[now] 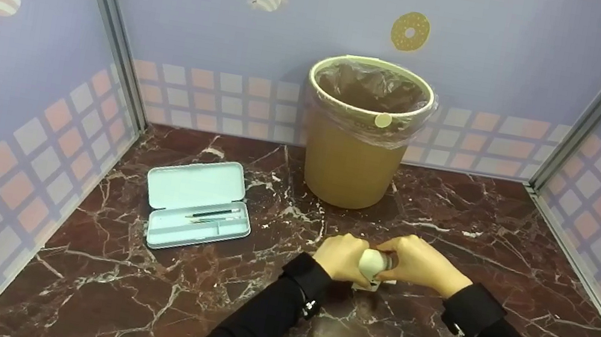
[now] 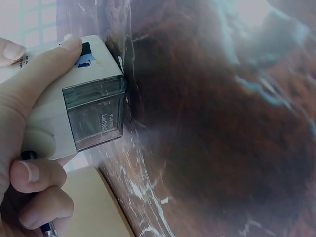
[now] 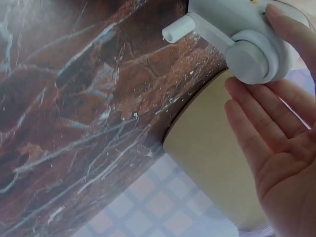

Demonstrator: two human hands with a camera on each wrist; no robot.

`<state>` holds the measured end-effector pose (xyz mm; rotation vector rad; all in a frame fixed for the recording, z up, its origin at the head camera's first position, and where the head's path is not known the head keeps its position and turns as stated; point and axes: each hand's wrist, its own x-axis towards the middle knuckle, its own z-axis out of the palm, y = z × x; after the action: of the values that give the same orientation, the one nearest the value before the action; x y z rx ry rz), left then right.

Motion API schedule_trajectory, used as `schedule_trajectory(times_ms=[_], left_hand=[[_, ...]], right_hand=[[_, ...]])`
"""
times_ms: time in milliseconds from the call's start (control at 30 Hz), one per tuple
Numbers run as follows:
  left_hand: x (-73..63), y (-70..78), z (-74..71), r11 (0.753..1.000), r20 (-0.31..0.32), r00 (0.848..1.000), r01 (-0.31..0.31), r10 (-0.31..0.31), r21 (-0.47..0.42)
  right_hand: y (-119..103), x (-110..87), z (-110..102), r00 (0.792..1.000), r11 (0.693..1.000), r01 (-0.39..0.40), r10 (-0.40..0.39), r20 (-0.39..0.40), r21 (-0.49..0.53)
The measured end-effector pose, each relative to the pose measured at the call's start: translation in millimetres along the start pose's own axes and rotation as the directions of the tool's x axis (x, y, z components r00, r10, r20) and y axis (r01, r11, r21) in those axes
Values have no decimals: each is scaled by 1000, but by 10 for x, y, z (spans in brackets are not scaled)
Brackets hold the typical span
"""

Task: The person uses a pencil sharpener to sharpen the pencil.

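Observation:
A white hand-crank pencil sharpener [image 1: 373, 264] stands between my two hands. My left hand [image 1: 342, 258] grips it, with the thumb across its top in the left wrist view. A dark pencil [image 2: 48, 229] with a silver band runs beneath that hand's curled fingers; whether its far end sits in the sharpener is hidden. The clear shavings drawer [image 2: 96, 118] shows at one end. My right hand [image 1: 420, 263] holds the sharpener from the other side, one digit on top and the fingers against the round hub of the crank [image 3: 249, 61]. The crank's handle sticks out free of the fingers.
Left of my hands lies an open light-blue pencil case [image 1: 197, 185] with several pencils [image 1: 213, 215] inside. A tan bin [image 1: 353, 165] with a clear liner stands behind the hands. Patterned panels [image 1: 208, 98] wall in the dark marbled table [image 1: 132, 299].

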<state>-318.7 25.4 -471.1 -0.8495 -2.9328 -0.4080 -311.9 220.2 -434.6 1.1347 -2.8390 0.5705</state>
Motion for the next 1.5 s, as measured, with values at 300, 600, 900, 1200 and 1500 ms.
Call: schedule_trajectory(times_ms=[300,600,900,1200,1500], left_hand=[[2,60,20,1000,-7,1000,-8,9,24],[-25,11,32,1000,-6,1000,-13,13,2],[-145,-102,-56,991,-12,995,-99,98,-87],[-331,-366,-199,987,-90,990,-118,108,-106],[-483,-594,-185,981,-231,961,-174,150,-86]], right_hand=[[-22,-7,-6,1000,998,16,-17,-12,-66],[-27,8,24,999,993,33,-35,-18,-117],[-41,13,-4,1000,990,20,-18,16,-141],[-48,19,-12,1000,991,-9,12,22,-135],[-37,-4,-18,1000,990,-10,12,13,-143]])
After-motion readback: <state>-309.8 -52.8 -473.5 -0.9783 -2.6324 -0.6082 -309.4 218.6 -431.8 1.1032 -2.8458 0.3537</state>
